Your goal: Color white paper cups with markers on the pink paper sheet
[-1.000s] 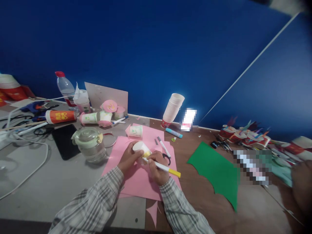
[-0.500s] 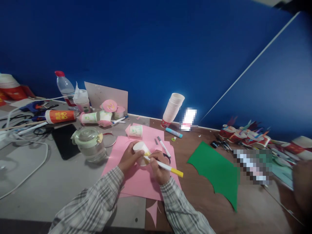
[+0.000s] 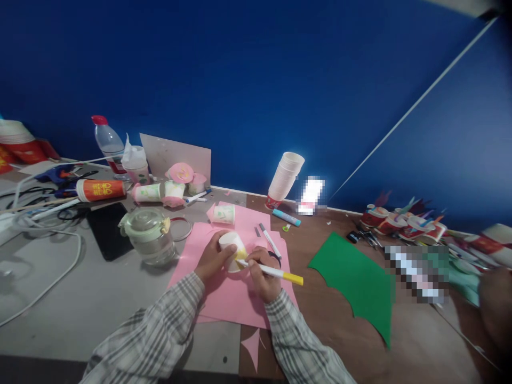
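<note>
A white paper cup (image 3: 229, 244) is tilted in my left hand (image 3: 213, 257), whose fingers wrap its side and whose thumb presses its front. Yellow colouring shows on the cup's right side. My right hand (image 3: 265, 278) grips a white marker with a yellow end (image 3: 285, 273), its tip at the yellow patch. Beneath both hands lie sheets of pink paper (image 3: 224, 305). Behind my right hand, a grey-and-white marker (image 3: 271, 242) rests on the paper, beside its loose cap and a dark scissors handle (image 3: 276, 260) partly hidden by my hand.
A lidded glass jar (image 3: 150, 240) stands left of the paper. Farther back are decorated cups (image 3: 224, 214) and a leaning cup stack (image 3: 285, 178). Green paper (image 3: 356, 282) lies to the right. Another person's blurred hand (image 3: 496, 304) is at the right edge. Cables (image 3: 76, 250) cross the left side.
The marker has swung slightly, its yellow end now higher and farther right. More of the cup's yellow patch shows. My left hand still holds the cup in nearly the same place.
</note>
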`<state>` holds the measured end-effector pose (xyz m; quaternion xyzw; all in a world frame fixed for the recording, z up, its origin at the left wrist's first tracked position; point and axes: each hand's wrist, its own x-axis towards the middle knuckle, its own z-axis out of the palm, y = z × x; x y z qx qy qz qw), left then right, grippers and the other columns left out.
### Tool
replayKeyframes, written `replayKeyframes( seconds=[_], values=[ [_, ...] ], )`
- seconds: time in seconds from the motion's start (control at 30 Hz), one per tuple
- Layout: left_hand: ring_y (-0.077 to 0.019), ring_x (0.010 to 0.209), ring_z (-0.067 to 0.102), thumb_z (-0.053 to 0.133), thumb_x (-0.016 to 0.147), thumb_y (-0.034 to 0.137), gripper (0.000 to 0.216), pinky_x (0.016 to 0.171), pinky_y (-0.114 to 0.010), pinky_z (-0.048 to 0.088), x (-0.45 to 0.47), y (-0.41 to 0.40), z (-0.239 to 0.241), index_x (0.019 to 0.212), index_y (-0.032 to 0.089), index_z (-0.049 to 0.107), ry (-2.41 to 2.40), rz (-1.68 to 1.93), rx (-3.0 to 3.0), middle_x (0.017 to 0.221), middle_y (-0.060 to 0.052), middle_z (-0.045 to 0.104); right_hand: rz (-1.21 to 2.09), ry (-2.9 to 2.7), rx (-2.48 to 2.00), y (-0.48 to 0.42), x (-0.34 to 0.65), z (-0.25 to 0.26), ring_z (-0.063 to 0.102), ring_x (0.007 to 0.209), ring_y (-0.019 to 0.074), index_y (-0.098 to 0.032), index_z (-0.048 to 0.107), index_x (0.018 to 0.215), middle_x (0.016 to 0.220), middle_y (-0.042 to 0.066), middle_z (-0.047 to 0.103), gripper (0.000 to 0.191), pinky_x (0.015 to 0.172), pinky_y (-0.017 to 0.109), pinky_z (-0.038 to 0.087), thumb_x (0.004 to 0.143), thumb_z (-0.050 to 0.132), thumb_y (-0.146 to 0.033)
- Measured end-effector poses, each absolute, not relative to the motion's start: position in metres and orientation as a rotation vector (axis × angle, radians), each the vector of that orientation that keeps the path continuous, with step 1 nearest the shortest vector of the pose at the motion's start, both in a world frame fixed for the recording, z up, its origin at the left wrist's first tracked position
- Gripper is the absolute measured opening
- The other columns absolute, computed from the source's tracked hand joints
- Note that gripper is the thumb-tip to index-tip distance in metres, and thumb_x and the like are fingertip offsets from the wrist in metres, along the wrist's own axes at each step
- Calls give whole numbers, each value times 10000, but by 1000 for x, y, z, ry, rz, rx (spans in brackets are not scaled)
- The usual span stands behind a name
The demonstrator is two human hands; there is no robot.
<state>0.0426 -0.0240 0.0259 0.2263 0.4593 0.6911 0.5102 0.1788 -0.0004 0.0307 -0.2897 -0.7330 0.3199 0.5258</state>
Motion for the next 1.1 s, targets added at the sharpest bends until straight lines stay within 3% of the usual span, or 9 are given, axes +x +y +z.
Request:
replayKeyframes(
  seconds=[1.1],
  values=[
    [-211,659,535,716,454,279,464,580,-335,436,37,-19,23,876,146,577,1298,1668,681,733,-41,585,873,-1732,-757,5,184,24,526,552,185,-216,565,566,551,-13,540,162,540,288,404,710,490,-216]
  ],
)
